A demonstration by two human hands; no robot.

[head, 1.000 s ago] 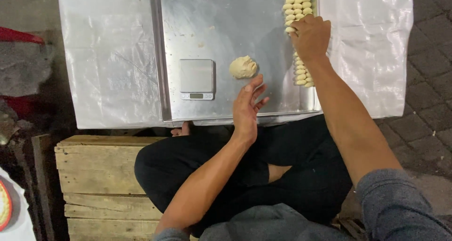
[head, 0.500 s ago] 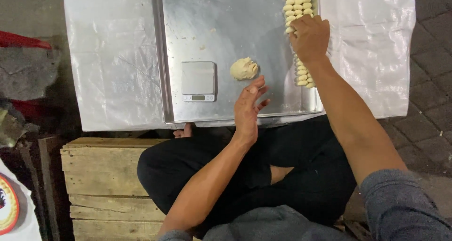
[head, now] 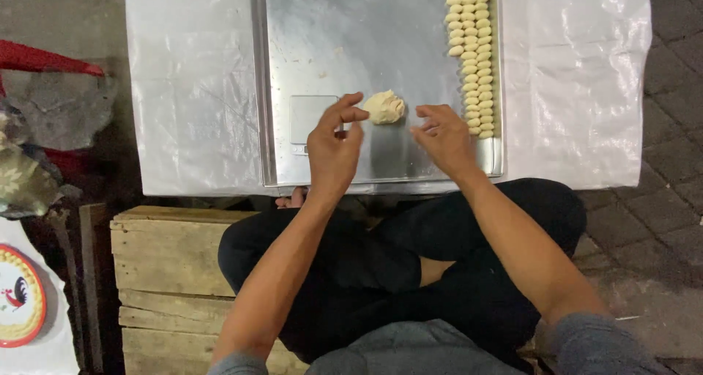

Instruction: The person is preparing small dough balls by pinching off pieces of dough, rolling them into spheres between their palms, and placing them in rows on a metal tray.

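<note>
My left hand [head: 333, 146] hovers with fingers loosely curled, thumb and forefinger apart, its fingertips just beside the soft, lumpy dough ball [head: 384, 107]. My right hand [head: 443, 137] mirrors it, half-open and empty. The dough lies between them on the smooth steel tray [head: 351, 38]; small ridged dough pieces [head: 472, 53] line up beyond my right fingers.

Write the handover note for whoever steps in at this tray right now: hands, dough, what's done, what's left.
Left hand: open, empty, fingertips beside the dough lump.
Right hand: open, empty, just right of the lump, not touching it.
Dough lump sits mid metal tray, next to the small scale.
Done: two close rows of small shaped pieces along the tray's right edge.
Left: the lump is still unportioned.
</note>
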